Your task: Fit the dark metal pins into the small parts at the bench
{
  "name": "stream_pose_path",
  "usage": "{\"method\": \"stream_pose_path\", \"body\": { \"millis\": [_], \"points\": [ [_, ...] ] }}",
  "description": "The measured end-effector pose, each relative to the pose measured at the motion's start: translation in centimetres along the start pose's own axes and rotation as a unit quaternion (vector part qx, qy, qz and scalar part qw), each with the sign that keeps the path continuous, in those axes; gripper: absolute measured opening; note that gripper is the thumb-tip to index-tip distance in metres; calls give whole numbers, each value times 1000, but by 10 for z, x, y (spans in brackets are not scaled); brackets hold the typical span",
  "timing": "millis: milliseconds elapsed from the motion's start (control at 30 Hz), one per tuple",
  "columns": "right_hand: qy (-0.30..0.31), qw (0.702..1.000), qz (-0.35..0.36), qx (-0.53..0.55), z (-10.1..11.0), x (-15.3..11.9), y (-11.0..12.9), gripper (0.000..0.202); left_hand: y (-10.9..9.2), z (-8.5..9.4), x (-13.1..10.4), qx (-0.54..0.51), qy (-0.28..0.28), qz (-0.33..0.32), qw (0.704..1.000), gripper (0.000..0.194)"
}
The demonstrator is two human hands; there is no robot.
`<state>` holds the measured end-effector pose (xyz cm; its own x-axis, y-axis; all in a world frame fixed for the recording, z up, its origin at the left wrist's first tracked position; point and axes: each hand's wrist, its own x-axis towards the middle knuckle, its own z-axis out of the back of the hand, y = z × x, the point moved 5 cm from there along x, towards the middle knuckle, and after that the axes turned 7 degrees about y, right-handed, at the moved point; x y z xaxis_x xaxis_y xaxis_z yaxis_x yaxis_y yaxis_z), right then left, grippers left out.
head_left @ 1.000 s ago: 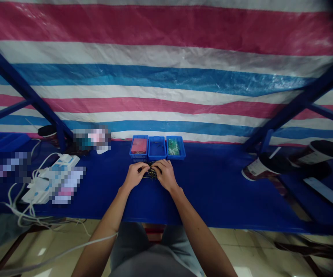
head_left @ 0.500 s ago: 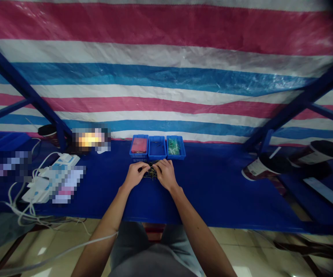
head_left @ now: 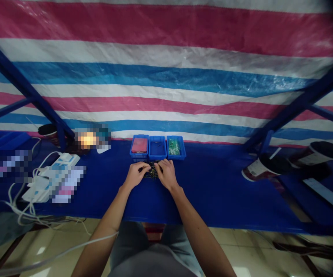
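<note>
Seems to be picking through one loose pile [head_left: 153,174] of thin dark and yellowish pieces on the bench [head_left: 212,184], just in front of three blue trays [head_left: 156,151]. Holds left hand [head_left: 135,174] and right hand [head_left: 167,174] slightly apart, either side of it, both curled inward; cannot tell whether pinching anything. Likely calls next for careful, fine separating. Can count two cups [head_left: 255,169] toward the right, but not the pieces.
</note>
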<state>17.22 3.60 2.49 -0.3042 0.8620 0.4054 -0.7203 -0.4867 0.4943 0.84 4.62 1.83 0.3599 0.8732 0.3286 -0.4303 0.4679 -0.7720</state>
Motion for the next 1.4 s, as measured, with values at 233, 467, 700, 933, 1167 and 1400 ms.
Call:
{"method": "stream_pose_path", "body": {
  "millis": [233, 467, 700, 933, 1167, 1400],
  "points": [
    [-1, 1000, 0, 18, 1, 0, -2, 31, 0, 0, -1, -4, -4, 2, 1000, 26],
    [-10, 998, 2, 61, 1, 0, -4, 21, 1, 1, -1, -6, -5, 15, 1000, 24],
    [-18, 995, 1, 95, 2, 0, -6, 17, 2, 1, 0, -7, -2, 18, 1000, 25],
    [-20, 994, 8, 110, 5, 0, -4, 14, 0, 2, 0, -5, 7, 23, 1000, 27],
    [-4, 993, 24, 116, 1, 0, 3, 13, -3, -1, 0, 13, 27, 7, 1000, 23],
    [11, 994, 32, 102, -7, -1, 2, 18, -4, -1, 1, 9, 36, -7, 999, 29]
  ]
}}
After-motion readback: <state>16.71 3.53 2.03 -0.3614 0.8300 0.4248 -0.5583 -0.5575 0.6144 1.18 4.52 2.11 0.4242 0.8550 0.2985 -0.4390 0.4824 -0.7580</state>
